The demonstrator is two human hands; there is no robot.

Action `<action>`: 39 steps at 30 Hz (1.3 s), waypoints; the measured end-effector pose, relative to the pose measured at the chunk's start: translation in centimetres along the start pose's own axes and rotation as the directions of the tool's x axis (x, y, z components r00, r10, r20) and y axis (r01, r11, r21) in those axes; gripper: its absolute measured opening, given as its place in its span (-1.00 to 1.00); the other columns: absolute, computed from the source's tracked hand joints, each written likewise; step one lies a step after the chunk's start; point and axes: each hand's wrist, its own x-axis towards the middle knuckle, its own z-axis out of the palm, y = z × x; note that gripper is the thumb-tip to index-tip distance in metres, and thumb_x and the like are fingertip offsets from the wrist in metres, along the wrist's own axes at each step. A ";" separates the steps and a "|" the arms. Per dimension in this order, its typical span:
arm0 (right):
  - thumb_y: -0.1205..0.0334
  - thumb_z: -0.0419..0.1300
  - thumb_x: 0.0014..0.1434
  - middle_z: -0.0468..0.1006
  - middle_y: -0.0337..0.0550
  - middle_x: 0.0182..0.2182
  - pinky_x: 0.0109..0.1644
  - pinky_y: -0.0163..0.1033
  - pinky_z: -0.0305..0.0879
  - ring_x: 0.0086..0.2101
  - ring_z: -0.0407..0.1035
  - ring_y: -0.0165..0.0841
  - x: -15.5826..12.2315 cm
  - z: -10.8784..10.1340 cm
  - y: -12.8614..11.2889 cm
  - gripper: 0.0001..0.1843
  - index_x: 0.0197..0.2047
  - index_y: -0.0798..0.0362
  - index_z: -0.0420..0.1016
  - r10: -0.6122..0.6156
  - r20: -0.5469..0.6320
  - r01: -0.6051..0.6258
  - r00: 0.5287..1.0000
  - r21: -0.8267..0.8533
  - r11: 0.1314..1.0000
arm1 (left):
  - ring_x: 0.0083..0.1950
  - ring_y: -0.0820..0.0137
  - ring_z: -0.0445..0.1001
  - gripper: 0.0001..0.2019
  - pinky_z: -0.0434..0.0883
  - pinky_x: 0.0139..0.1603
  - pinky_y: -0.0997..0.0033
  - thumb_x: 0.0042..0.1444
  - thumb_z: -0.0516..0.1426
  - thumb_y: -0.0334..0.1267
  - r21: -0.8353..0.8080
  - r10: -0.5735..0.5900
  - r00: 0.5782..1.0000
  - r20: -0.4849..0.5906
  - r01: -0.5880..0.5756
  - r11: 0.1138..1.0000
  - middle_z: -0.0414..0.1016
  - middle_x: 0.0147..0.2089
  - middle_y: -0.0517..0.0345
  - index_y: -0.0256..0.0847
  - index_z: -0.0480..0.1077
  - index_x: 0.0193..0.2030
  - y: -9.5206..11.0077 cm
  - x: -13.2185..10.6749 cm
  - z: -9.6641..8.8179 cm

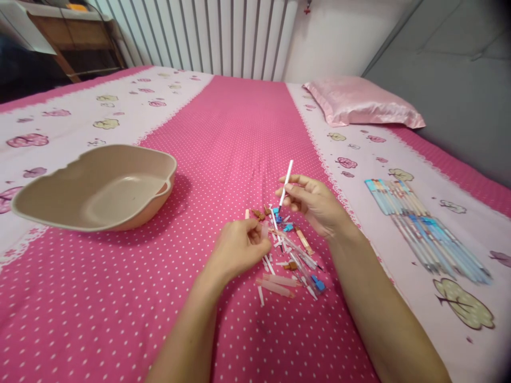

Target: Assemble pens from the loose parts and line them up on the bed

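Observation:
My right hand (313,205) pinches a white pen refill (286,183) between thumb and fingers; it tilts upright, with its dark tip pointing down. Lower and to the left, my left hand (241,244) is closed on a translucent pink pen part (265,230), mostly hidden by the fingers. Around and below both hands lies a loose heap of pen parts. It includes pink pen barrels (275,287), a blue pen piece (318,283), brown pieces (258,214), thin white sticks and clear tubes.
A beige plastic basin (96,186) rests on the bed at the left. Two rows of pens (427,229) lie side by side at the right. Farther back are a pink pillow (363,101), a white radiator (207,37) and a grey headboard (451,80).

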 end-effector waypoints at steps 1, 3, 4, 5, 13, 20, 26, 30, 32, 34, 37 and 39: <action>0.24 0.31 0.04 0.56 -0.21 -0.43 -0.56 -0.49 0.21 -0.53 0.37 -0.57 -0.2 0.2 -0.2 -0.76 -0.20 0.10 0.46 -0.042 -0.001 0.042 0.999 0.006 0.999 | -0.52 0.48 0.31 -0.89 0.19 -0.51 0.52 -0.05 0.04 -0.30 -0.009 0.046 0.998 -0.034 -0.046 0.999 0.39 -0.55 0.22 -0.22 0.31 -0.53 0.0 0.0 0.1; 0.22 0.30 0.05 0.57 -0.21 -0.42 -0.55 -0.47 0.23 -0.52 0.39 -0.55 -0.6 0.6 -0.8 -0.76 -0.20 0.09 0.44 -0.110 0.004 0.110 0.994 0.004 0.994 | -0.54 0.51 0.29 -0.90 0.19 -0.49 0.53 -0.02 0.03 -0.31 -0.013 0.126 0.987 -0.101 -0.128 0.992 0.38 -0.54 0.24 -0.22 0.30 -0.51 0.0 0.0 0.2; 0.22 0.30 0.05 0.57 -0.21 -0.42 -0.54 -0.47 0.23 -0.52 0.39 -0.54 -0.9 0.8 -1.1 -0.76 -0.19 0.08 0.44 -0.138 0.010 0.138 0.990 -0.002 0.990 | -0.54 0.53 0.27 -0.90 0.18 -0.49 0.54 -0.02 0.03 -0.32 -0.010 0.156 0.979 -0.128 -0.159 0.987 0.38 -0.55 0.26 -0.22 0.28 -0.51 0.0 0.0 0.3; 0.21 0.29 0.06 0.58 -0.22 -0.42 -0.54 -0.46 0.23 -0.53 0.39 -0.54 -1.1 1.0 -1.3 -0.77 -0.20 0.07 0.44 -0.162 0.017 0.162 0.987 -0.009 0.987 | -0.55 0.54 0.26 -0.91 0.18 -0.49 0.55 -0.01 0.04 -0.33 -0.004 0.177 0.973 -0.148 -0.180 0.984 0.37 -0.55 0.27 -0.21 0.28 -0.51 -0.1 0.0 0.3; 0.21 0.27 0.11 0.59 -0.23 -0.38 -0.52 -0.43 0.24 -0.53 0.40 -0.54 -1.8 1.7 -1.8 -0.81 -0.19 0.03 0.44 -0.265 0.041 0.266 0.963 -0.032 0.963 | -0.56 0.53 0.23 -0.83 0.17 -0.48 0.53 0.08 0.05 -0.25 0.057 0.232 0.953 -0.196 -0.225 0.973 0.36 -0.56 0.26 -0.21 0.35 -0.49 -0.1 -0.1 0.2; 0.12 0.27 0.10 0.59 -0.20 -0.35 -0.51 -0.39 0.25 -0.53 0.40 -0.51 -1.8 1.6 -1.7 -0.77 -0.19 0.02 0.42 -0.245 0.069 0.253 0.967 -0.151 0.956 | -0.57 0.53 0.22 -0.73 0.17 -0.47 0.52 0.14 0.01 -0.19 0.055 0.225 0.957 -0.183 -0.219 0.974 0.36 -0.58 0.25 -0.23 0.37 -0.51 0.2 -0.2 0.1; 0.07 0.27 0.09 0.59 -0.16 -0.35 -0.48 -0.35 0.29 -0.50 0.42 -0.47 -1.8 1.7 -1.5 -0.72 -0.19 0.04 0.41 -0.225 0.130 0.249 0.966 -0.206 0.946 | -0.53 0.50 0.28 -0.83 0.19 -0.45 0.51 0.05 0.05 -0.28 0.027 0.206 0.957 -0.204 -0.205 0.978 0.40 -0.56 0.24 -0.23 0.44 -0.43 0.2 -0.2 -0.2; 0.06 0.28 0.07 0.58 -0.16 -0.35 -0.52 -0.37 0.27 -0.52 0.39 -0.49 -2.0 2.0 -1.7 -0.73 -0.26 0.06 0.41 -0.199 0.173 0.235 0.964 -0.220 0.947 | -0.53 0.50 0.28 -0.83 0.18 -0.44 0.50 0.04 0.05 -0.30 0.062 0.216 0.954 -0.206 -0.208 0.976 0.40 -0.56 0.25 -0.22 0.44 -0.46 0.0 -0.2 -0.2; 0.08 0.30 0.05 0.56 -0.18 -0.37 -0.53 -0.39 0.26 -0.55 0.36 -0.52 -2.0 2.3 -1.9 -0.75 -0.32 0.07 0.41 -0.191 0.174 0.227 0.966 -0.222 0.948 | -0.53 0.50 0.27 -0.83 0.18 -0.44 0.49 0.05 0.05 -0.29 0.086 0.222 0.953 -0.206 -0.208 0.974 0.40 -0.55 0.24 -0.22 0.45 -0.44 -0.2 -0.2 -0.1; 0.10 0.32 0.04 0.53 -0.22 -0.40 -0.51 -0.39 0.27 -0.56 0.32 -0.54 -2.1 2.4 -2.0 -0.76 -0.36 0.07 0.41 -0.188 0.173 0.223 0.967 -0.213 0.951 | -0.53 0.50 0.27 -0.83 0.18 -0.44 0.49 0.05 0.05 -0.29 0.098 0.226 0.952 -0.207 -0.210 0.973 0.41 -0.54 0.24 -0.22 0.46 -0.42 -0.2 -0.1 0.0; 0.10 0.33 0.02 0.47 -0.26 -0.46 -0.48 -0.38 0.29 -0.56 0.30 -0.54 -2.1 2.3 -1.9 -0.76 -0.38 0.07 0.43 -0.195 0.166 0.227 0.967 -0.204 0.952 | -0.53 0.50 0.28 -0.83 0.18 -0.43 0.50 0.06 0.04 -0.29 0.097 0.229 0.949 -0.216 -0.212 0.972 0.41 -0.54 0.23 -0.22 0.46 -0.41 -0.3 -0.1 0.0; 0.10 0.34 0.01 0.46 -0.26 -0.46 -0.45 -0.37 0.31 -0.54 0.30 -0.53 -2.0 2.1 -1.8 -0.76 -0.37 0.07 0.44 -0.199 0.154 0.229 0.968 -0.213 0.950 | -0.52 0.50 0.28 -0.82 0.18 -0.43 0.50 0.07 0.04 -0.28 0.091 0.230 0.947 -0.224 -0.214 0.973 0.41 -0.54 0.23 -0.22 0.45 -0.43 -0.2 -0.1 0.0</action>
